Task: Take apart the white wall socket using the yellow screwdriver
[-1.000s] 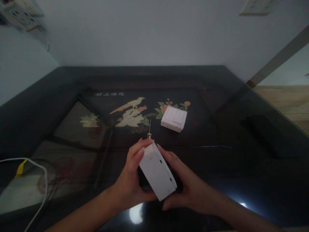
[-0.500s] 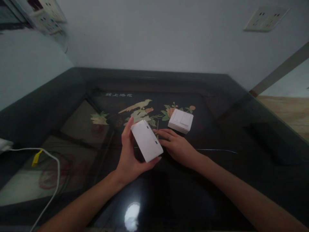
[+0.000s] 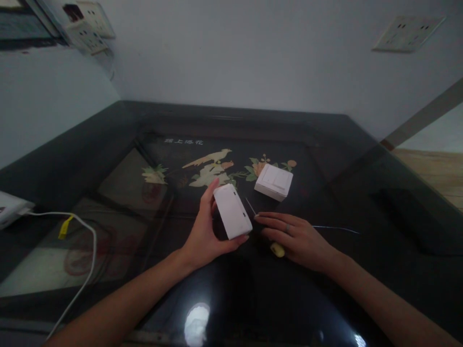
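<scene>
My left hand (image 3: pixel 204 233) grips a white box (image 3: pixel 232 212) by its edges, tilted, with two small dark slots along its right side. Just right of it, my right hand (image 3: pixel 294 238) is closed round a screwdriver (image 3: pixel 277 249). The yellow handle end pokes out below the fingers and the thin metal shaft points up and left, its tip near the held box but apart from it. Beyond my right hand, a second white box (image 3: pixel 274 181) with a switch-like panel on top lies on the dark glossy table (image 3: pixel 231 299).
A white cable (image 3: pixel 94 241) with a yellow tag (image 3: pixel 65 227) runs from a white device (image 3: pixel 12 208) at the left edge. Sockets (image 3: pixel 408 33) are on the wall behind. A thin wire (image 3: pixel 338 228) lies right of my right hand.
My right hand has moved right, away from the held box, and the screwdriver now shows in it. The whole view has shifted slightly.
</scene>
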`<state>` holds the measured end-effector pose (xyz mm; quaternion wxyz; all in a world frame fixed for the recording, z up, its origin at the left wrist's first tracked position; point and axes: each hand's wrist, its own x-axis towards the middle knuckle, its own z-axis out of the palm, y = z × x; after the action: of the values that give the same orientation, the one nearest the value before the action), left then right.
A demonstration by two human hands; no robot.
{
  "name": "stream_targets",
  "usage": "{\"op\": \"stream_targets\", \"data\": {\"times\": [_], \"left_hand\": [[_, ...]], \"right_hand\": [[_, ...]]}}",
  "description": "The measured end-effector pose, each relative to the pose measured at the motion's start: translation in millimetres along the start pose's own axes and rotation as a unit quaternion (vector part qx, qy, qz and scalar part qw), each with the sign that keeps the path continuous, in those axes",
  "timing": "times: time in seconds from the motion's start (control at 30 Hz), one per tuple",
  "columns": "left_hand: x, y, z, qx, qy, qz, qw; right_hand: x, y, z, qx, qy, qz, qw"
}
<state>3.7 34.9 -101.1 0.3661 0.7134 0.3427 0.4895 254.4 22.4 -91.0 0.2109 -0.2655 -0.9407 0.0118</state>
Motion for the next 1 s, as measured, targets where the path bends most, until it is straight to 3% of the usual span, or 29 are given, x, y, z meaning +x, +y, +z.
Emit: {"op": "stream_targets", "data": {"times": [0.1,0.17,0.23,0.4,0.5,0.6,0.8,1.0], "left_hand": [[-5,2,7.3,-0.046,-0.064,-0.039,0.996],[-7,4,14.1,-0.071,-0.104,-0.067,0.99],[-7,6,22.3,-0.081,-0.135,-0.086,0.984],[-1,7,44.2,-0.113,-0.165,-0.084,0.976],[2,4,50.4,-0.122,-0.17,-0.082,0.974],[3,2,48.5,-0.113,-0.185,-0.101,0.971],[1,5,43.3,-0.118,-0.19,-0.118,0.967],[-6,1,49.2,-0.145,-0.144,-0.115,0.972]], "right_hand": [[-19,-8,-23,0.095,0.098,0.115,0.984],[-22,-12,-39,0.153,0.192,0.212,0.946],[-16,-12,-56,0.231,0.295,0.266,0.888],[33,3,-97,0.441,0.448,0.193,0.753],[67,3,-117,0.514,0.438,0.194,0.712],[91,-7,-126,0.548,0.377,0.259,0.7],[100,-15,-113,0.556,0.343,0.265,0.71],[94,-12,-105,0.441,0.35,0.245,0.789]]}}
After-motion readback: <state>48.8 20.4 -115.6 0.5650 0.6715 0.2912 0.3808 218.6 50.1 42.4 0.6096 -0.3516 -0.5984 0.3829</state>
